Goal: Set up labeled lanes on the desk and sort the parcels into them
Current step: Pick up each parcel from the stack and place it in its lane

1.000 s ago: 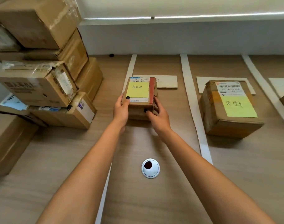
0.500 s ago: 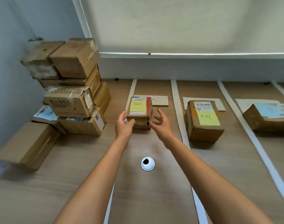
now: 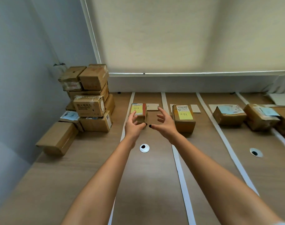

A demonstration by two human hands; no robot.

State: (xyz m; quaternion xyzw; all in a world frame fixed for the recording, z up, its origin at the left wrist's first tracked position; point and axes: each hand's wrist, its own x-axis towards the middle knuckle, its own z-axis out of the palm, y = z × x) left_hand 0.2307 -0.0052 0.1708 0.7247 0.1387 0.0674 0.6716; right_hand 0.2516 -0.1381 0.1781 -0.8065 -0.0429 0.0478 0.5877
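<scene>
A small cardboard parcel [image 3: 141, 112] with a yellow note and a red tape strip stands in the leftmost lane, in front of that lane's paper label [image 3: 153, 107]. My left hand [image 3: 134, 125] hovers just in front of it with loosely curled fingers, holding nothing. My right hand [image 3: 165, 123] is to the parcel's right, fingers spread, clear of it. White tape strips [image 3: 175, 153] mark the lanes on the wooden desk. A second parcel [image 3: 184, 118] with a yellow note sits in the lane to the right.
A stack of unsorted cardboard boxes [image 3: 89, 101] stands at the desk's left against the wall, with one box [image 3: 57, 138] lying at the left edge. More parcels [image 3: 229, 114] sit in the right lanes. Two cable grommets [image 3: 144, 148] are set into the desk.
Both hands let go of the small parcel and drew back from it, the right hand moving off to the right. The view has tilted up and widened.
</scene>
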